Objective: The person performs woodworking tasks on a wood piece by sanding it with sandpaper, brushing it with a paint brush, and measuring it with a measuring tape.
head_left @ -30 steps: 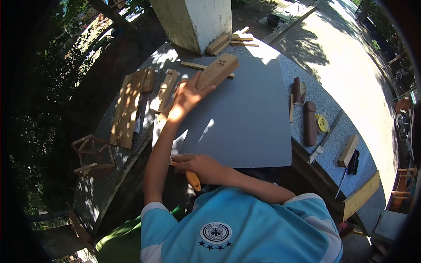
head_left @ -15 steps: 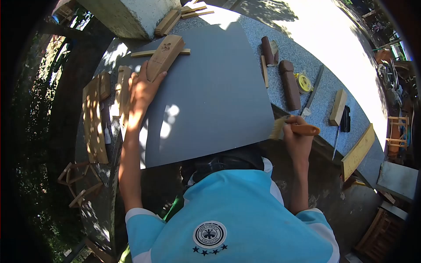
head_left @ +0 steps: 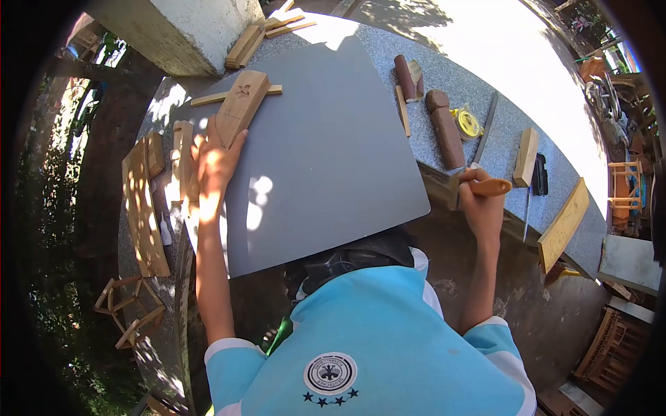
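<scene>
My left hand (head_left: pixel 216 161) grips the lower end of a wooden block (head_left: pixel 244 102) with a small carved mark on its face. The block lies over a thin wood strip (head_left: pixel 202 100) on a large grey board (head_left: pixel 326 152). In my right hand (head_left: pixel 482 208) is a brush (head_left: pixel 494 187) with an orange handle, its bristles pointing left. The bristles are just off the board's right edge. Beyond that hand lie a brown cylindrical roll (head_left: pixel 445 128), a yellow tape roll (head_left: pixel 469 123) and a long flat metal bar (head_left: pixel 487 125).
On the speckled stone table (head_left: pixel 510 163) at right are a wood block (head_left: pixel 526 157), a black case (head_left: pixel 540 175) and a yellowish plank (head_left: pixel 563 225). Wood pieces (head_left: pixel 144 208) lie at left. A concrete post (head_left: pixel 187 35) stands at the back left.
My right hand has lifted the brush slightly up and right, away from the board's edge. The left hand still grips the block; the whole view has shifted a little.
</scene>
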Action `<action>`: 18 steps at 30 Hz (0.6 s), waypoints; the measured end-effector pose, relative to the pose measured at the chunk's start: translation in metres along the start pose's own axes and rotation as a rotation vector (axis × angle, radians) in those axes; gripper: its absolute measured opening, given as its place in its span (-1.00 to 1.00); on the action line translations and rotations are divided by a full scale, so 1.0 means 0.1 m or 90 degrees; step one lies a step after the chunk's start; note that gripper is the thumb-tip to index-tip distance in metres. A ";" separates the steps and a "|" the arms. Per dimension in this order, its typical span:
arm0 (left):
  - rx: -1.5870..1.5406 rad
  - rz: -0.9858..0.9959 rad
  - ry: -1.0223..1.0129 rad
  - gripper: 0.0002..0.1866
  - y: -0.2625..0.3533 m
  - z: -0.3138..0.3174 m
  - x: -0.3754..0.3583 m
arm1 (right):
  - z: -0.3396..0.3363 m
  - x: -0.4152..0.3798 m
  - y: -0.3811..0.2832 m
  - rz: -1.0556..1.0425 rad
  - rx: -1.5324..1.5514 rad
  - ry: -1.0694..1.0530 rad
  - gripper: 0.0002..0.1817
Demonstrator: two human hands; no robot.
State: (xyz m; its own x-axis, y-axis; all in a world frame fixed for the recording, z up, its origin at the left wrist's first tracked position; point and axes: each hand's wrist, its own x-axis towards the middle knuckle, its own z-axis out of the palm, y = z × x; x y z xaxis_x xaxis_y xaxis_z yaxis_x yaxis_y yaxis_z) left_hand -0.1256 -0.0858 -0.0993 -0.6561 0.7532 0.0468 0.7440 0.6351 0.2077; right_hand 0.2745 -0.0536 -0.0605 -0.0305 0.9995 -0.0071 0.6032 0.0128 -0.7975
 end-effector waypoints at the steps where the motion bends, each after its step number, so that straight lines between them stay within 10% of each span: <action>1: 0.016 0.011 0.007 -0.22 -0.01 0.01 -0.01 | -0.03 0.08 -0.06 -0.070 -0.096 0.041 -0.90; 7: 0.115 0.307 0.335 -0.43 -0.11 0.09 -0.29 | 1.45 -0.50 -0.96 -0.188 0.459 -0.564 -0.88; 10: 0.022 0.373 0.298 -0.61 -0.29 0.11 -0.76 | 1.78 -0.42 -0.64 -0.148 0.395 -0.613 -0.85; 14: -0.201 0.338 0.071 -0.55 -0.59 0.09 -1.38 | 0.91 0.91 -0.50 -0.131 0.100 -0.082 -0.85; 18: -0.116 0.275 0.037 -0.43 -0.52 0.13 -1.32 | 1.08 0.56 -0.76 -0.199 0.217 -0.106 -0.87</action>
State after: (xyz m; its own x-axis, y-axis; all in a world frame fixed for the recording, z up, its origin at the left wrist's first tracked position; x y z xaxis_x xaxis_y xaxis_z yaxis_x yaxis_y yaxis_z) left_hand -0.0759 -0.2157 -0.1288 -0.3010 0.9280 0.2198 0.9194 0.2211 0.3254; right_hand 0.1412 -0.0013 -0.0651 -0.3121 0.9308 0.1902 0.2499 0.2735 -0.9288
